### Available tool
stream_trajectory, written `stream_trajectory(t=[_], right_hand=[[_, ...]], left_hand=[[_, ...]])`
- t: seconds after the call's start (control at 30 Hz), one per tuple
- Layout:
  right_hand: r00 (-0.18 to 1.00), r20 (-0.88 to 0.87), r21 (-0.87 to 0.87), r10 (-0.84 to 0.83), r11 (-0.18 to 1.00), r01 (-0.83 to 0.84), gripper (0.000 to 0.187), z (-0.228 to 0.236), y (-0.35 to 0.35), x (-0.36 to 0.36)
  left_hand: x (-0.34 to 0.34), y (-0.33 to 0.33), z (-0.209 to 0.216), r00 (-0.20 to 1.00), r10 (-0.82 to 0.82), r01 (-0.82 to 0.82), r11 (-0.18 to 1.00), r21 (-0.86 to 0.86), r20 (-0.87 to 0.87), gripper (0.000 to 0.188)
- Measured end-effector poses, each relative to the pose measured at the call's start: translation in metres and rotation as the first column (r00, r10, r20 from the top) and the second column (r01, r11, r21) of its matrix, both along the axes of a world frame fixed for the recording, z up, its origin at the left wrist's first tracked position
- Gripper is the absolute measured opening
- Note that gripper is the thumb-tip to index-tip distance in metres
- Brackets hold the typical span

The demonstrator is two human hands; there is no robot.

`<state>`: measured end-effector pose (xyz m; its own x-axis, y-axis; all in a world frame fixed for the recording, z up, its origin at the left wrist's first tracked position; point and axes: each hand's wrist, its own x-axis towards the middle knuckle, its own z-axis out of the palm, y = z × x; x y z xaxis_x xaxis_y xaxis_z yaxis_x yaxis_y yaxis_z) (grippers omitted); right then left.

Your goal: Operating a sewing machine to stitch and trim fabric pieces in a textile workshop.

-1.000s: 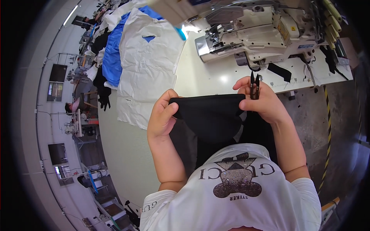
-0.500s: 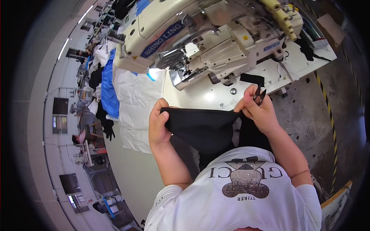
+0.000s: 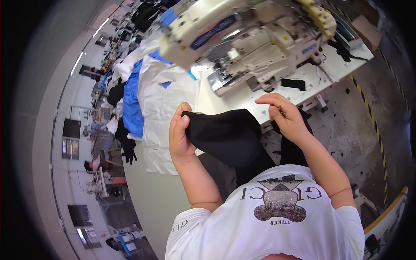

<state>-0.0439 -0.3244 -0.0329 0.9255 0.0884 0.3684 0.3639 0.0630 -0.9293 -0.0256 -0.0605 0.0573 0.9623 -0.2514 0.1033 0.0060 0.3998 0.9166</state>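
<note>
A piece of black stretchy fabric (image 3: 227, 134) hangs in front of my lap, its top edge bulging and rounded. My left hand (image 3: 180, 132) pinches the fabric's left corner between thumb and fingers. Over its right end, my right hand (image 3: 287, 118) is raised away from the cloth, forefinger stretched to the left and the other fingers curled. The inside of that hand is mostly hidden, and the dark thread snips seen there earlier cannot be made out now.
A cream industrial sewing machine (image 3: 255, 47) stands on a white table (image 3: 245, 102) ahead. A black fabric strip (image 3: 293, 84) lies near its front edge. White cloth (image 3: 162, 117) and blue cloth (image 3: 133, 102) spread at left. Black scraps (image 3: 344, 52) lie far right.
My right hand has let go of the fabric's right end, and its forefinger has straightened. The top edge, stretched taut before, has slackened into a curve. The view has shifted slightly.
</note>
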Motion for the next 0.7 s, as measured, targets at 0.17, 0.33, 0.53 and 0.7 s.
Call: stream_trajectory(t=[0.17, 0.33, 0.53, 0.7], right_hand=[[0.945, -0.031, -0.155, 0.325, 0.933, -0.325, 0.016, 0.034, 0.074, 0.003], [0.678, -0.299, 0.244, 0.672, 0.74, -0.627, 0.019, 0.043, 0.126, -0.002], [0.624, -0.321, 0.396, 0.713, 0.699, -0.595, 0.023, 0.04, 0.163, -0.001], [0.683, -0.37, 0.295, 0.63, 0.777, -0.557, 0.02, 0.051, 0.173, -0.006]], left_hand=[[-0.03, 0.061, 0.005, 1.0, -0.018, 0.017, 0.988, -0.152, -0.008, 0.023], [-0.054, 0.125, -0.012, 0.982, 0.176, -0.186, 0.956, -0.227, -0.063, 0.015], [-0.066, 0.145, -0.034, 0.959, 0.213, -0.261, 0.922, -0.285, -0.188, 0.012], [-0.069, 0.143, -0.046, 0.966, 0.146, -0.185, 0.967, -0.172, -0.215, 0.032]])
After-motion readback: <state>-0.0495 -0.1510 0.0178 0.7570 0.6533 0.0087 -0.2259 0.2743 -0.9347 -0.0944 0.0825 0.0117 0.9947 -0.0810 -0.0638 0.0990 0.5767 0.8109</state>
